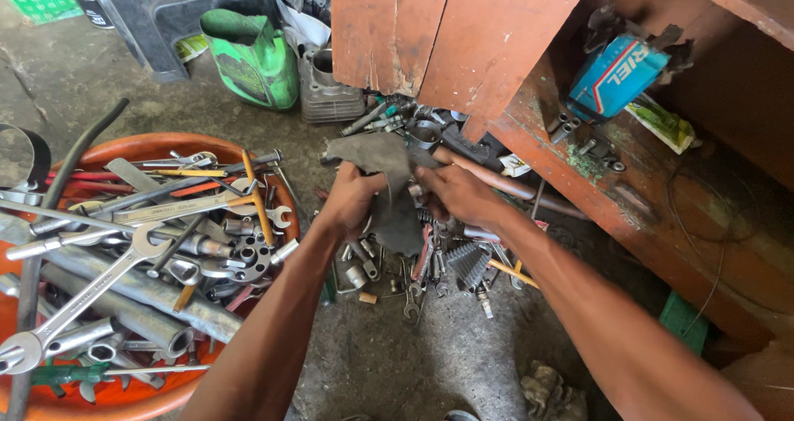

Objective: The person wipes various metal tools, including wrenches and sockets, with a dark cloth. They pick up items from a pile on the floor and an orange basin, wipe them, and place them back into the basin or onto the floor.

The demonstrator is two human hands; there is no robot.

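- Left hand (351,199) closed on the upper left edge of a dark grey, greasy cloth rag (389,185), fingers curled round a fold of it.
- Right hand (459,196) clamped on the same rag from the other side, thumb and fingers pinching the cloth; something small may sit inside the fold there, too hidden to tell.
- Rag held up in mid-air between both hands, its lower part hanging loose above a scatter of small metal parts and sockets (413,272) on the grey concrete floor (397,355).
- Round orange plastic basin (149,148) to the left, heaped with steel spanners, pipes and screwdrivers, well apart from either hand.
- Green plastic oil jug with its top cut open (252,57) standing behind, beside a grey ribbed engine cylinder (327,94).
- Worn reddish wooden cabinet shelf (628,189) on the right, carrying a blue carton (616,74) and some bolts.
- Second crumpled pale rag (550,392) lying on the floor near the right forearm.
- Judged from this: wiping or wrapping under way, rag gripped and in use, loose parts below untouched and unsorted, nothing set aside as clean; seemingly an early or middle stage.
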